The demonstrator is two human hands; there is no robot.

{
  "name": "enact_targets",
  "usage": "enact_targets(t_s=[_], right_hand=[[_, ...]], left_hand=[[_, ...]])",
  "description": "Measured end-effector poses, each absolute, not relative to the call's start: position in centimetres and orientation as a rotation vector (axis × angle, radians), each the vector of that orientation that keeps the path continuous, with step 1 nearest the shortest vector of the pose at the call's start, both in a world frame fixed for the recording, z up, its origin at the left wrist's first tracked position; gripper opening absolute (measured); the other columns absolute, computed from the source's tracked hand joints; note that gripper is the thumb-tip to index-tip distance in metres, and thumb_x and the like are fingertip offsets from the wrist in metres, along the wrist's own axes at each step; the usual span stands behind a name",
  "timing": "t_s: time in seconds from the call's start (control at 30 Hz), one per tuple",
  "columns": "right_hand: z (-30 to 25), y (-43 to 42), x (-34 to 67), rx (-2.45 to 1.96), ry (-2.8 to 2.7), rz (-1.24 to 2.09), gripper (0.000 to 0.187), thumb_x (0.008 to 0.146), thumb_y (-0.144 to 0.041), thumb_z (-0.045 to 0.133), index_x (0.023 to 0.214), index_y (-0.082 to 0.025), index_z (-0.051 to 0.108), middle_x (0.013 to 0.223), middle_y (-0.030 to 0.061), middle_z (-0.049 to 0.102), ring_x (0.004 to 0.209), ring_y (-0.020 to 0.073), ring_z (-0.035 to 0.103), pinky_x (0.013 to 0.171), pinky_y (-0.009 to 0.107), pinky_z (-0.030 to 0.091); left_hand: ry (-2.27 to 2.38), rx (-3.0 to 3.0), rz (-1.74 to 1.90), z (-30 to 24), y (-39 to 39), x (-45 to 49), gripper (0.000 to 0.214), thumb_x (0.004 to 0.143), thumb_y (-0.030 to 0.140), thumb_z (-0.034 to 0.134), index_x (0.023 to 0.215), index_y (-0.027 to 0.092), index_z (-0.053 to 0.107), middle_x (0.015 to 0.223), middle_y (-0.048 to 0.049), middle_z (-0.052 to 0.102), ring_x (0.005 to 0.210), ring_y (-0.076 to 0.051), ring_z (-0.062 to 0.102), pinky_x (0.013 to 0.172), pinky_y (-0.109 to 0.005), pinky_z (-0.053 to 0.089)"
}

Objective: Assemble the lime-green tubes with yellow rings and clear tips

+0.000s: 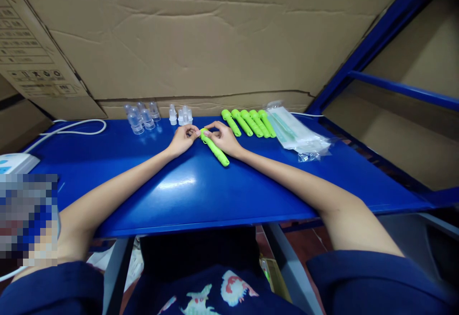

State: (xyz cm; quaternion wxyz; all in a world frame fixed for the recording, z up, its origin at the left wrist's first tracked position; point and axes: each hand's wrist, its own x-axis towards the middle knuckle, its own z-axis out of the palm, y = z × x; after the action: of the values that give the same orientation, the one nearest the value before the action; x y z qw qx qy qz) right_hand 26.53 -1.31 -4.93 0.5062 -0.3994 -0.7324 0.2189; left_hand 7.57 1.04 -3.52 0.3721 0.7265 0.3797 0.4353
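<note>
A bright green plastic flashlight (pixel 216 151) lies slanted over the middle of the blue table, its wide head away from me and its narrow tail toward me. My right hand (pixel 224 139) grips it near the head, thumb on top. At the left edge of that head, the fingertips of my left hand (pixel 184 139) are pinched together and touch it. Whether a small part sits between those fingertips is too small to tell. Right of my hands, several similar green flashlights (pixel 251 123) lie side by side in a slanted row.
Several clear plastic cups (pixel 145 116) stand at the back left, with small white-based clear pieces (pixel 184 115) beside them. A clear plastic bag (pixel 296 128) with white and green contents lies at the right. A white cable (pixel 82 131) loops at left. Cardboard (pixel 201 42) walls the back.
</note>
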Motion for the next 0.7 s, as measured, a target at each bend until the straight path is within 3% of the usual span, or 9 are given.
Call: enact_targets(t_s=[0.33, 0.7], right_hand=[[-4.95, -1.08, 26.59, -0.997, -1.750, 0.503, 0.038, 0.089, -0.054, 0.062, 0.099, -0.018, 0.066, 0.104, 0.0084, 0.065, 0.074, 0.0137, 0.064, 0.067, 0.029, 0.060], [-5.01, -1.34, 26.64, -0.996, -1.772, 0.495, 0.039, 0.088, -0.055, 0.063, 0.097, -0.018, 0.068, 0.104, 0.0090, 0.066, 0.076, 0.0148, 0.064, 0.066, 0.029, 0.060]], left_hand=[[1.055, 1.893, 1.177, -3.47, 0.63, 7.81, 0.022, 0.079, 0.033, 0.070, 0.091, 0.015, 0.071, 0.078, -0.0031, 0.069, 0.071, -0.013, 0.061, 0.071, -0.026, 0.046], [0.996, 1.868, 1.150, -3.74, 1.07, 7.36, 0.023, 0.074, 0.034, 0.075, 0.086, 0.014, 0.072, 0.079, -0.0050, 0.072, 0.070, -0.013, 0.062, 0.068, -0.026, 0.045]])
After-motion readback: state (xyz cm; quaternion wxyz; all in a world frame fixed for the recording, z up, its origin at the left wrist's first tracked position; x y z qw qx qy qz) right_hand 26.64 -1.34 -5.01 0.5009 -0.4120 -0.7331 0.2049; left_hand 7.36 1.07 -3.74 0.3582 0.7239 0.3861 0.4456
